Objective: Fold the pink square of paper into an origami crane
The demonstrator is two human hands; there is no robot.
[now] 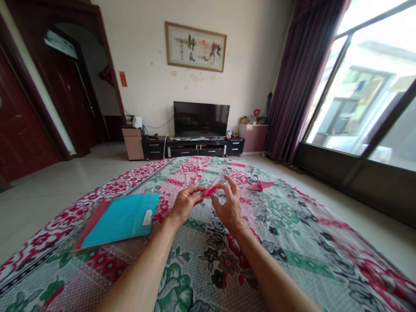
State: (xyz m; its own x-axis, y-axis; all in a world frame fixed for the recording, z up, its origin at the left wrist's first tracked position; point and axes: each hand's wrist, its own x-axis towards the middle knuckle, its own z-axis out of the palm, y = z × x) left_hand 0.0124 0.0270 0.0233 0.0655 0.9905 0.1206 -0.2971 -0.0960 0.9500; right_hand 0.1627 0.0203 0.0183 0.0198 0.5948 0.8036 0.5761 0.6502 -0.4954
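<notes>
A small pink folded paper [209,191] with a thin pointed tip is held up over the middle of the cloth. My left hand [186,203] pinches its left side between thumb and fingers. From the right, my right hand [230,206] has its index finger and thumb at the paper's other edge, while its remaining fingers are raised apart. Some of the paper's folds are hidden by the fingers. Beyond my right hand, a pink origami crane [261,186] rests on the cloth with its wings out.
A flowered cloth [175,277] covers the round table. To the left lies a pack of coloured paper [121,219], blue on top, with a white label. Past the table stand a television [201,120] and a low black cabinet [185,149]; a window [360,95] is at right.
</notes>
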